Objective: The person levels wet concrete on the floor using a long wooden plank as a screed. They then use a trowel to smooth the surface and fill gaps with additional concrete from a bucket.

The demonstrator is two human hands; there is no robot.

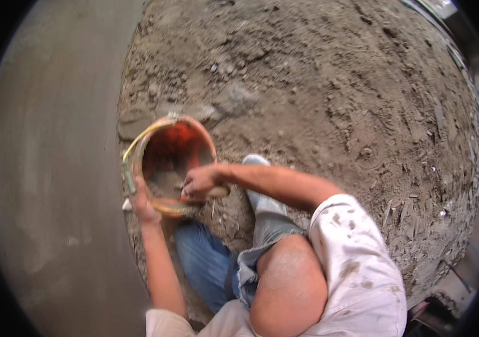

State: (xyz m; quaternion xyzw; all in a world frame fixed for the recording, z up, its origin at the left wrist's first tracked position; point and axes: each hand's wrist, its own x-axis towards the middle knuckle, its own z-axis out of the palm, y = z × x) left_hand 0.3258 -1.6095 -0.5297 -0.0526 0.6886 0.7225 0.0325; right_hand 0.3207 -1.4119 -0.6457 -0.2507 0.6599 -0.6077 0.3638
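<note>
An orange bucket (pixel 208 135) is tipped on the dirt at the edge of a smooth grey slab, its mouth facing me. Grey, mortar-like material (pixel 163 181) lies inside it. At the bucket's left rim, near the green grip on its yellow handle (pixel 133 147), my left hand (pixel 145 205) is closed on the edge. My right hand (pixel 199 181) is closed at the mouth on a hand tool. A pale rounded end (pixel 218 192) shows beside the fist; the tool's working end is hidden or blurred.
Smooth wet-looking grey concrete (pixel 60 168) covers the left side. Rough brown soil (pixel 335 101) with stones and debris spreads ahead and right. My bent legs, in torn jeans (pixel 203 261), are close below the bucket, and a dusty shoe (pixel 256 160) is to its right.
</note>
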